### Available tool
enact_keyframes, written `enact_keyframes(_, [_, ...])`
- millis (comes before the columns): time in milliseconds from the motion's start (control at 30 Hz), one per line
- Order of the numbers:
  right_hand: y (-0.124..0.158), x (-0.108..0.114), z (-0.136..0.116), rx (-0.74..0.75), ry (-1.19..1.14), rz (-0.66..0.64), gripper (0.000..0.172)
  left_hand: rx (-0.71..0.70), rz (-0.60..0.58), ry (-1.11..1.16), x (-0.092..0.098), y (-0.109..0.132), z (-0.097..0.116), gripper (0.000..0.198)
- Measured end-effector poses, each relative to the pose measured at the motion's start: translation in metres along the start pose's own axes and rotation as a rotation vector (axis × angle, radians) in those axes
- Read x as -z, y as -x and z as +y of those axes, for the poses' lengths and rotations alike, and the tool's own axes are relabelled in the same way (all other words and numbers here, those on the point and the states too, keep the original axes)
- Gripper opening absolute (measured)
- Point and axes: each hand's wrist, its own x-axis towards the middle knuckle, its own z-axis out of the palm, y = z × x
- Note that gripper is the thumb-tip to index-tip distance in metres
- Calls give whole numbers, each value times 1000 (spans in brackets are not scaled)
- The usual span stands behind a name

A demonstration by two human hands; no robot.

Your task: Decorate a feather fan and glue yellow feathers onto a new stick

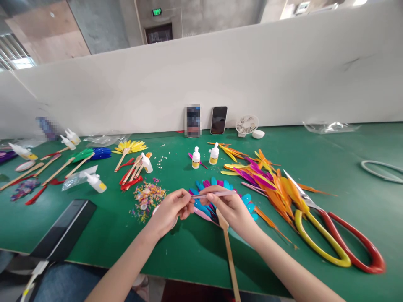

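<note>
My left hand is closed in a pinch near the middle of the table; whatever its fingertips hold is too small to make out. In my right hand is a pair of slim pale pink tweezers, their tip reaching the left fingertips. Beneath both hands lies a fan of blue and magenta feathers, partly covered by the right hand. Its wooden handle points toward the front edge. A round white dish sits under the left hand, mostly hidden. Colourful small bits are heaped left of it.
Large scissors lie at right beside loose orange and magenta feathers. Two glue bottles stand behind the hands. Feather fans, wooden handles and a black box occupy the left. Phones and a small fan line the partition.
</note>
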Motion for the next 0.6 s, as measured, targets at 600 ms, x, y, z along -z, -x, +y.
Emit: enact_keyframes(600, [-1, 0, -2, -139, -178, 23, 32, 6, -62, 19, 2, 0, 0, 33])
